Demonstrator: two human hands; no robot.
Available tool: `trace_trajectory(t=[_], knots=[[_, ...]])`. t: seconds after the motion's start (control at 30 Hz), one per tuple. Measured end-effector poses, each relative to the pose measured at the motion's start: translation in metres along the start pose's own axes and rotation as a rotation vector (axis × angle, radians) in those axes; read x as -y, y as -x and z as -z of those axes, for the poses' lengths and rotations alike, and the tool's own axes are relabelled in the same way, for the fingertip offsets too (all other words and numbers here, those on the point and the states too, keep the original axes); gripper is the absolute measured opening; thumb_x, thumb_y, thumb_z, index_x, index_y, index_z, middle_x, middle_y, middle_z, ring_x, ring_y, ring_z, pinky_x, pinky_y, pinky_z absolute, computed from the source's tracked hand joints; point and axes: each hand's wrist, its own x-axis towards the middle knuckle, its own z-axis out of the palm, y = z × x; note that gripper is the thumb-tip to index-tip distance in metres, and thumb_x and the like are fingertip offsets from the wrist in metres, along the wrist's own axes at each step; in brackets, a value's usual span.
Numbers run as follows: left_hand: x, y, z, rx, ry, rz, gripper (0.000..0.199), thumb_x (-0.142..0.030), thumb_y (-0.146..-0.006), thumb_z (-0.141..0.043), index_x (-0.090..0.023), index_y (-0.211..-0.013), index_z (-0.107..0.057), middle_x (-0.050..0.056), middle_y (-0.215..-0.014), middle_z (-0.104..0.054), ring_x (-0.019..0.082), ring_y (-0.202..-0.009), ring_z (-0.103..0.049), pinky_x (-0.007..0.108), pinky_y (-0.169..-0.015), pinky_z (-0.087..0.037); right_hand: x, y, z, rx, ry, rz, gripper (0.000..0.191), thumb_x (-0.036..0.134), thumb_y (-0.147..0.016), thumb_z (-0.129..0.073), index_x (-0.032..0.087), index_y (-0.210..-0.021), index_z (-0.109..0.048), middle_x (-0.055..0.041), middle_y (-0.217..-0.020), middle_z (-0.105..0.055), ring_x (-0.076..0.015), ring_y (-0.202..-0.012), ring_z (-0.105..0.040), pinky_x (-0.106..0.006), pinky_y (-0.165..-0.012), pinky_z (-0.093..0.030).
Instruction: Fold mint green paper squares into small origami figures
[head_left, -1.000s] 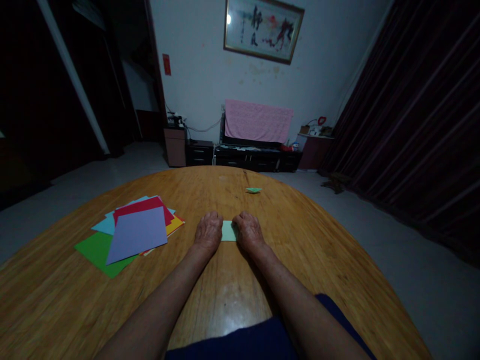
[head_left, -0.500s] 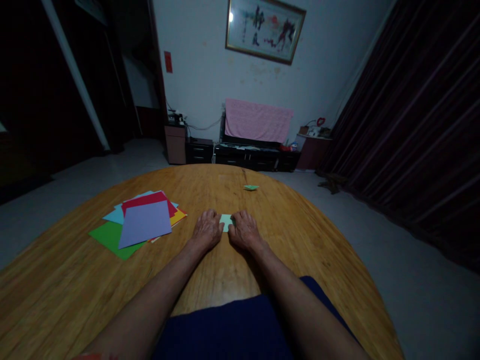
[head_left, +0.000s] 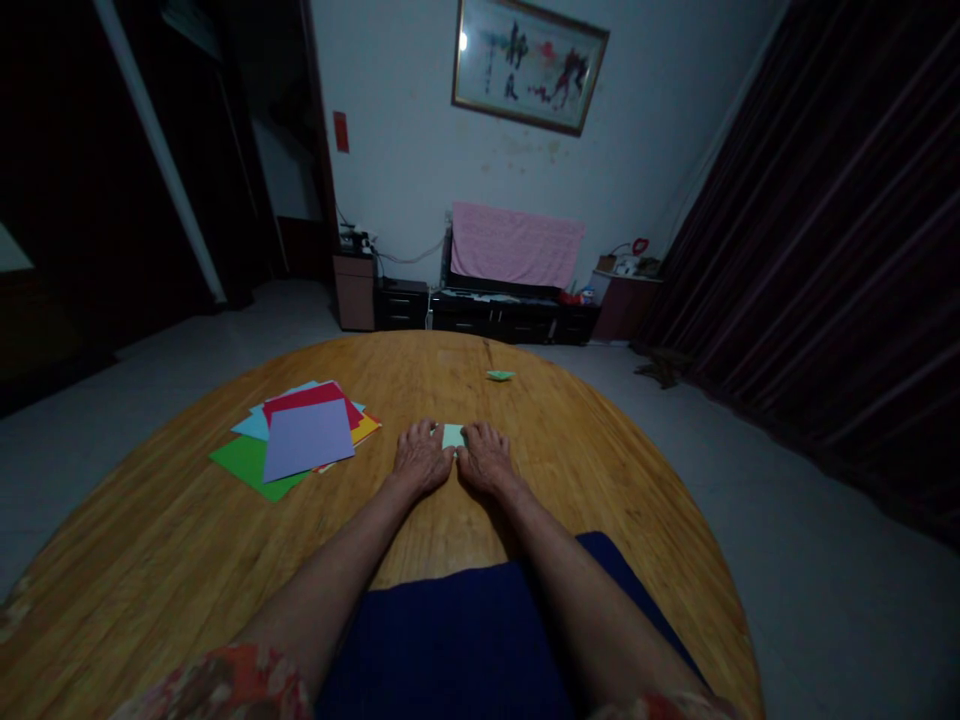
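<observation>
Pale green paper: small four-sided piece (head_left: 454, 437), smooth and matte, lay low on the tabletop straight ahead of me, between my two hands; its far edge showed straight, its ends ran under my fingers.
Left hand: mine (head_left: 421, 458), narrowed on the paper's left end, fingers bent, thumb at the near edge; how hard it gripped I could not tell.
Right hand: mine (head_left: 486, 455), likewise narrowed on the right end, knuckles up; thumbs close together, whether touching I could not tell.
Table: round, varnished wood (head_left: 600, 480), grain streaked, edge curving round the far side and both flanks.
Folded green piece: small, creased, pointed at its ends (head_left: 500, 376), near the far rim, beyond my right hand and apart from it.
Loose sheets: flat, crisp-cornered pile left of my left hand, not touching it. Purple sheet (head_left: 309, 440) on top; red sheet (head_left: 300, 398), light blue sheet (head_left: 253, 425), yellow-orange sheet (head_left: 366, 428) and bright green sheet (head_left: 247, 468) fanned out from under it.
Room to move: a strip of wood between left hand and pile; a broader stretch from right hand to right rim.
Near side: plain navy cloth (head_left: 450, 640) below my forearms; floral sleeve (head_left: 240, 685) at the left one.
</observation>
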Motion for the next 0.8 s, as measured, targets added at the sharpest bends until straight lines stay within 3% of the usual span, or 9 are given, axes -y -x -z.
trace_trajectory(t=[0.17, 0.33, 0.57, 0.8], knots=[[0.001, 0.0, 0.0, -0.005, 0.018, 0.002, 0.05, -0.038, -0.089, -0.039, -0.013, -0.13, -0.048, 0.014, -0.135, -0.046, 0.03, -0.12, -0.041, 0.042, -0.1, -0.032, -0.01, 0.006, 0.004, -0.006, -0.01, 0.066, 0.039, 0.025, -0.086, -0.042, 0.025, -0.123, -0.052, -0.0067, -0.131, -0.051, -0.0254, -0.117, -0.042, -0.042, -0.092, -0.029], [0.002, -0.001, -0.002, -0.013, 0.021, 0.005, 0.049, -0.038, -0.088, -0.04, -0.014, -0.13, -0.05, 0.014, -0.134, -0.048, 0.03, -0.119, -0.042, 0.042, -0.099, -0.033, -0.024, 0.005, 0.008, 0.045, -0.016, 0.034, 0.042, 0.023, -0.088, -0.04, 0.032, -0.126, -0.055, -0.0025, -0.14, -0.046, -0.0259, -0.122, -0.039, -0.044, -0.095, -0.029], [0.001, 0.0, -0.001, -0.023, 0.012, 0.004, 0.049, -0.039, -0.088, -0.04, -0.016, -0.13, -0.05, 0.013, -0.133, -0.048, 0.029, -0.118, -0.043, 0.04, -0.099, -0.033, -0.05, -0.002, 0.007, 0.113, -0.084, 0.057, 0.047, 0.014, -0.085, -0.043, 0.028, -0.128, -0.056, -0.0073, -0.143, -0.043, -0.0263, -0.128, -0.037, -0.045, -0.101, -0.028], [0.001, 0.0, -0.002, -0.023, 0.0, 0.014, 0.049, -0.039, -0.088, -0.041, -0.016, -0.13, -0.05, 0.013, -0.133, -0.048, 0.029, -0.117, -0.043, 0.04, -0.098, -0.034, -0.032, -0.008, 0.004, -0.141, -0.186, 0.084, 0.036, 0.008, -0.078, -0.048, 0.016, -0.111, -0.063, -0.0094, -0.109, -0.062, -0.02, -0.104, -0.052, -0.032, -0.092, -0.037]])
